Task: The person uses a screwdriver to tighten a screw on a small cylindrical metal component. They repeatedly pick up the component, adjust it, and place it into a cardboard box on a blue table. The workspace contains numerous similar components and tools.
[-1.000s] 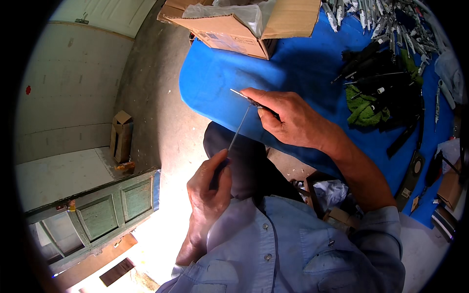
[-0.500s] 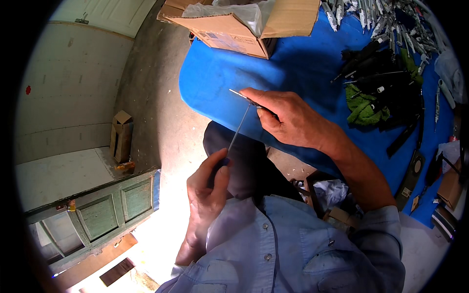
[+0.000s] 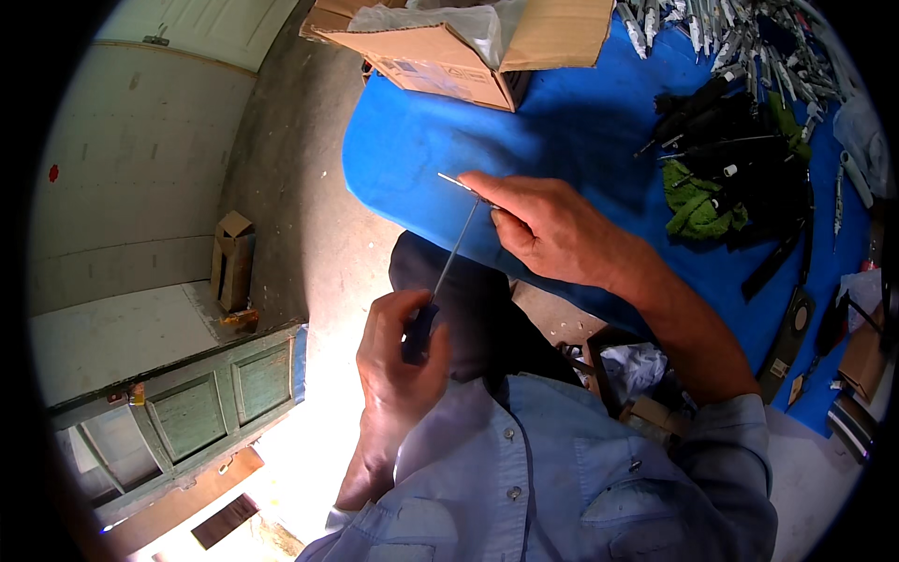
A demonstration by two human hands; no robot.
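Nothing moved | left hand (image 3: 398, 361) fist on screwdriver (image 3: 440, 281) handle | right hand (image 3: 548, 225) pinching small metal piece (image 3: 459, 183) at its tip | blue table (image 3: 581, 140) beyond fingers, concrete floor (image 3: 290, 215) left

Concrete floor (image 3: 290, 187), grey, stained, with one patch washed out by strong light at lower centre. Pale panelled wall or door (image 3: 131, 169) at left, paint worn. Green panelled cabinet or door leaf (image 3: 225, 393) below it, hard to tell which near the rim. Small open cardboard box (image 3: 231, 258) standing on the floor. Blue table cover (image 3: 562, 122) at upper right, its front corner rounded.
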